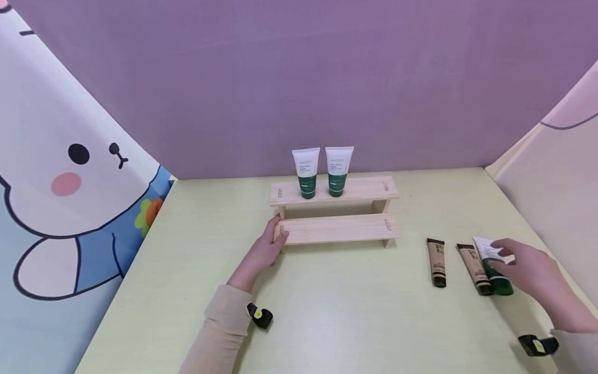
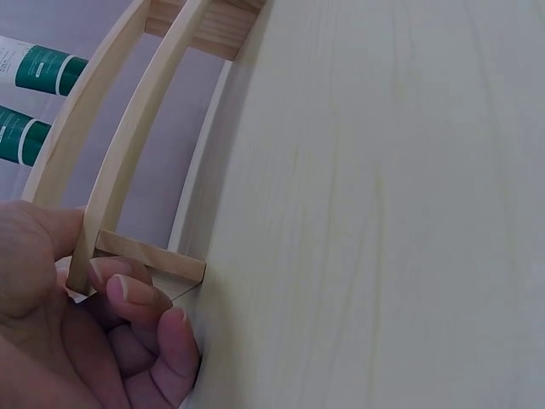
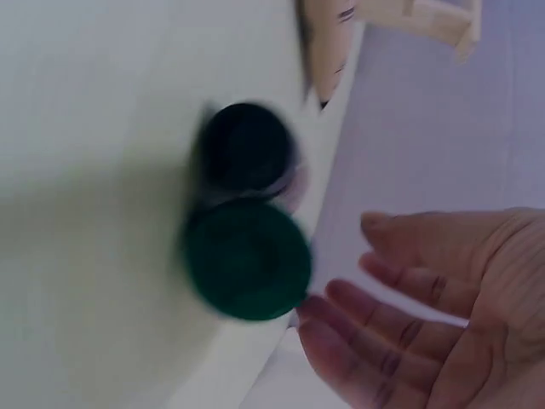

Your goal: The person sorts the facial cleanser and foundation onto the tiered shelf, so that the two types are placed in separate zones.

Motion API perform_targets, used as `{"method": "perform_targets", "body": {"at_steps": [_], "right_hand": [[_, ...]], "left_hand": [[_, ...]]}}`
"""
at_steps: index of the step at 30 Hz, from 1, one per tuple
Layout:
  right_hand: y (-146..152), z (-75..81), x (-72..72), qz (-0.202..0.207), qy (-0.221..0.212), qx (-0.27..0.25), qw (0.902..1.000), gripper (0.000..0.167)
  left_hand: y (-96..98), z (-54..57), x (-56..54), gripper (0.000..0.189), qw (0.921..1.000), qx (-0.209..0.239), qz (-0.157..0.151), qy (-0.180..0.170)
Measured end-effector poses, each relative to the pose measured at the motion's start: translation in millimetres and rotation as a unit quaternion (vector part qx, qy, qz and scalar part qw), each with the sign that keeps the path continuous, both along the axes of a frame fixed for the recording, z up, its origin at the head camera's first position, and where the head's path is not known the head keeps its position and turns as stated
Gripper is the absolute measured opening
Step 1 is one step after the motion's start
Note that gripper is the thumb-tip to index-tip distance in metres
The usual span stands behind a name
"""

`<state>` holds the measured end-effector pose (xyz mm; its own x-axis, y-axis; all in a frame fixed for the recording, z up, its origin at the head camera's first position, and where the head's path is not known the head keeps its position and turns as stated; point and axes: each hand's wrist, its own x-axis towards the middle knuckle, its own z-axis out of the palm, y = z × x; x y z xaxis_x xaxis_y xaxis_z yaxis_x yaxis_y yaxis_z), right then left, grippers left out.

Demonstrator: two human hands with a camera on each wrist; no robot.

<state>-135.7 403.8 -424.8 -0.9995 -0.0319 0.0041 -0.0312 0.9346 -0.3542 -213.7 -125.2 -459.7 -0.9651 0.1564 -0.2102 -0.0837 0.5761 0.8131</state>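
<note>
A two-tier wooden display shelf [image 1: 345, 229] stands towards the back of the table. My left hand [image 1: 264, 249] grips the left end of its lower board, thumb on top and fingers curled underneath in the left wrist view. Two white-and-green squeeze tubes, one [image 1: 307, 169] beside the other [image 1: 338, 167], stand cap down on the upper board. At the right, my right hand [image 1: 534, 267] hovers by a third white-and-green tube [image 1: 501, 284] lying on the table. Its fingers are spread and loosely bent, with a gap to the thumb. The right wrist view shows that tube's green cap [image 3: 249, 260] near the fingertips.
A brown tube with a black cap [image 1: 474, 267] lies against the lying green one. Another brown tube [image 1: 437, 259] lies a little to its left. A purple wall [image 1: 327, 78] rises behind the table [image 1: 336, 311], and printed cloth panels [image 1: 70, 218] flank both sides.
</note>
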Motion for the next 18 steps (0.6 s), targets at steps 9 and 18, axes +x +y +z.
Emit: {"method": "perform_targets", "body": {"at_steps": [9,18], "right_hand": [[22,-14.9,4.0,-0.034,-0.085,-0.096,0.9911,0.093],[26,-22.5,-4.3,-0.04,-0.209,-0.15,0.9656,0.099]], "left_hand": [[-0.6,0.7,0.5,0.059,1.0,0.001,-0.005,0.005],[-0.1,1.4,1.3,0.06,0.9999,0.0,-0.008,0.011]]}}
